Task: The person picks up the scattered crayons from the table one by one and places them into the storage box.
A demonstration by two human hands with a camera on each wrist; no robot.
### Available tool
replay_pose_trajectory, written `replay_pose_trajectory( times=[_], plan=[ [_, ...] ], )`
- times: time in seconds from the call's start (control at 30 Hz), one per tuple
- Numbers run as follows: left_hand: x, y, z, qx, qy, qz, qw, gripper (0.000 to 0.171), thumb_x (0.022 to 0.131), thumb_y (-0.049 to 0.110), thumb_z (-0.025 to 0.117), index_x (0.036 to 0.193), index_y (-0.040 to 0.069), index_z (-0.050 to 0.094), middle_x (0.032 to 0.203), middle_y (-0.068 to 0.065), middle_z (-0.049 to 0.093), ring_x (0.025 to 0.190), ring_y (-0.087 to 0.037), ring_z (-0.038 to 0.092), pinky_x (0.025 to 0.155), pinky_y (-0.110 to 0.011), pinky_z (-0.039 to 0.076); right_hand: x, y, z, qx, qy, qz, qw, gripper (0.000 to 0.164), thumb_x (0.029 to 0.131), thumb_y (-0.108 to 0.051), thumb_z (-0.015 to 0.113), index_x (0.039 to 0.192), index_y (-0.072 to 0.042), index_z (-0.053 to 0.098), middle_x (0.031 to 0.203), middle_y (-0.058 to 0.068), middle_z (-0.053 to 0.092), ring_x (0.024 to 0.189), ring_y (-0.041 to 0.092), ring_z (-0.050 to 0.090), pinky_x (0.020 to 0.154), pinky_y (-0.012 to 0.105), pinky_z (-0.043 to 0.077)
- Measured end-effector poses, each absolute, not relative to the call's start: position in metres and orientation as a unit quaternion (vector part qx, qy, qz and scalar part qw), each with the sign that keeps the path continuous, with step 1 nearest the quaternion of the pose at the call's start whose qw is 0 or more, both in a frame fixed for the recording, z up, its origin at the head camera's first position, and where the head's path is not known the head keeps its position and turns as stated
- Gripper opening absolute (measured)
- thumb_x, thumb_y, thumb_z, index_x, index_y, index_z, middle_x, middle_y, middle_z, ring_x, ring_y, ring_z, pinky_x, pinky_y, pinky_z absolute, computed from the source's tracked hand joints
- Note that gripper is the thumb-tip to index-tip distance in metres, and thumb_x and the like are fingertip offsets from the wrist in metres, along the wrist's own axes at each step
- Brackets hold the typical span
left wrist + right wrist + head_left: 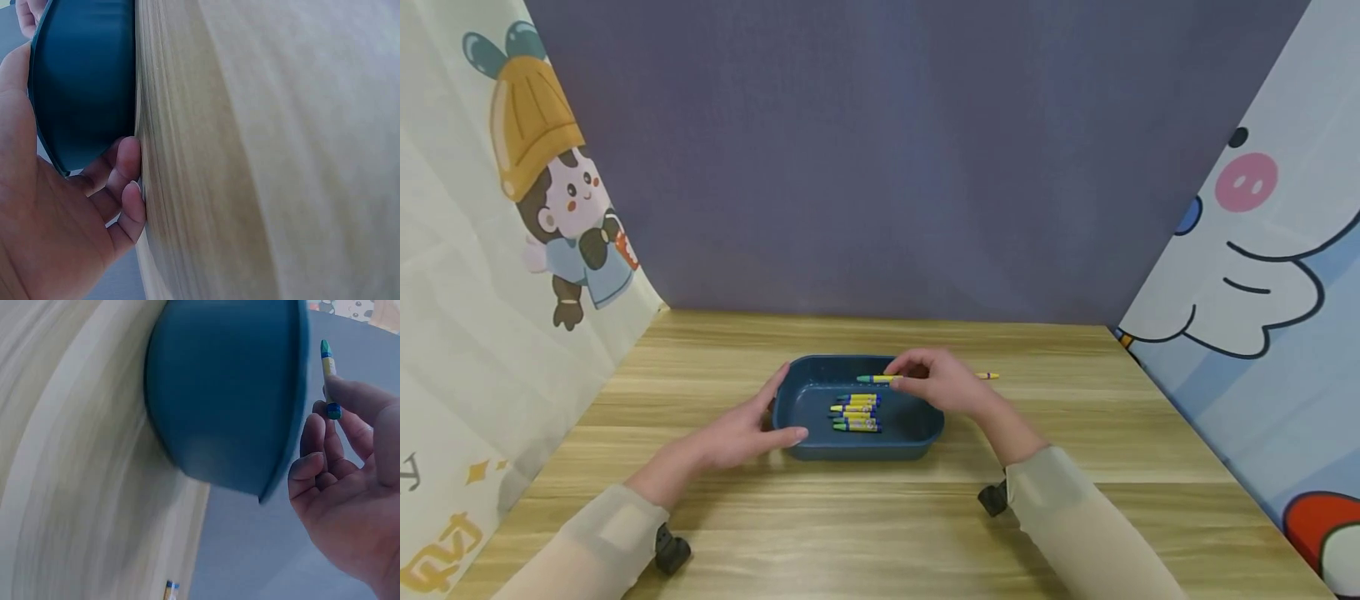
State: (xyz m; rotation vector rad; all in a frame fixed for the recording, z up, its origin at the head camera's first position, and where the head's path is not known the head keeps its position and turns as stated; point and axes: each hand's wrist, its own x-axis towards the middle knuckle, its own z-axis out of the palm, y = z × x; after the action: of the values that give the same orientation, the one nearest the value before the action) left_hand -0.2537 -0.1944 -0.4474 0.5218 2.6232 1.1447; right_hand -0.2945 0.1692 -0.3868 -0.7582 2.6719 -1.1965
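Observation:
A dark blue, rounded rectangular plastic tray (865, 452) stands on the table. My left hand (745, 432) grips its left end, the thumb at the near rim and the fingers around the outer wall, curled against the tray's end (84, 81) in the left wrist view. Several crayons (856, 413) in yellow wrappers lie in a row on the tray floor. Over the tray's far right part, my right hand (946, 383) pinches a green crayon (328, 365) between thumb and index finger, its green tip pointing left in the head view.
Another crayon (988, 376) lies on the wooden table (820, 533) behind the right hand, beyond the tray's right end. A grey-purple panel (880, 167) closes off the back, and printed curtains (1262, 275) hang on both sides.

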Motion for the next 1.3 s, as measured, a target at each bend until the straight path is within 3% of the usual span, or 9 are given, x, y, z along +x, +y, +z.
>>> replay_pose_trajectory(
  times=[0.2, 0.5, 0.77, 0.97, 1.3],
  plan=[
    [-0.254, -0.195, -0.448, 0.181, 0.896, 0.391, 0.112, 0.115, 0.101, 0.061, 0.073, 0.178, 0.031, -0.007, 0.175, -0.034, 0.029, 0.148, -0.044, 0.053, 0.121, -0.065, 0.041, -0.3, 0.148, -0.393, -0.263, 0.88, -0.387, 0.076, 0.016, 0.106, -0.02, 0.074, 0.12, -0.014, 0.081, 0.102, 0.002, 0.073, 0.087, 0.015, 0.061, 0.078, 0.031, 0.051],
    [-0.254, -0.195, -0.45, 0.182, 0.89, 0.401, 0.12, 0.116, 0.101, 0.061, 0.074, 0.178, 0.031, -0.008, 0.175, -0.033, 0.03, 0.145, -0.041, 0.056, 0.12, -0.063, 0.044, -0.307, 0.126, -0.411, -0.242, 0.909, -0.325, 0.097, 0.012, 0.106, -0.023, 0.075, 0.116, -0.02, 0.08, 0.105, -0.004, 0.075, 0.091, 0.01, 0.064, 0.084, 0.034, 0.053],
    [-0.254, -0.195, -0.448, 0.182, 0.891, 0.398, 0.119, 0.116, 0.101, 0.06, 0.074, 0.178, 0.031, -0.007, 0.173, -0.034, 0.033, 0.143, -0.04, 0.059, 0.118, -0.062, 0.046, -0.31, 0.12, -0.422, -0.229, 0.927, -0.278, 0.105, 0.01, 0.106, -0.025, 0.075, 0.115, -0.022, 0.08, 0.106, -0.006, 0.076, 0.09, 0.008, 0.065, 0.085, 0.035, 0.055],
    [-0.253, -0.195, -0.446, 0.18, 0.894, 0.392, 0.124, 0.115, 0.101, 0.062, 0.073, 0.177, 0.034, -0.009, 0.176, -0.034, 0.027, 0.147, -0.044, 0.055, 0.119, -0.064, 0.045, -0.309, 0.119, -0.423, -0.231, 0.931, -0.261, 0.11, 0.011, 0.104, -0.023, 0.078, 0.115, -0.022, 0.081, 0.106, -0.005, 0.075, 0.092, 0.01, 0.065, 0.087, 0.037, 0.055],
    [-0.253, -0.194, -0.445, 0.182, 0.889, 0.399, 0.13, 0.115, 0.102, 0.06, 0.073, 0.177, 0.034, -0.01, 0.174, -0.035, 0.031, 0.143, -0.039, 0.059, 0.116, -0.062, 0.048, -0.309, 0.118, -0.423, -0.236, 0.933, -0.25, 0.105, 0.011, 0.103, -0.02, 0.079, 0.113, -0.023, 0.081, 0.104, -0.005, 0.075, 0.092, 0.011, 0.065, 0.086, 0.038, 0.055]
  ],
)
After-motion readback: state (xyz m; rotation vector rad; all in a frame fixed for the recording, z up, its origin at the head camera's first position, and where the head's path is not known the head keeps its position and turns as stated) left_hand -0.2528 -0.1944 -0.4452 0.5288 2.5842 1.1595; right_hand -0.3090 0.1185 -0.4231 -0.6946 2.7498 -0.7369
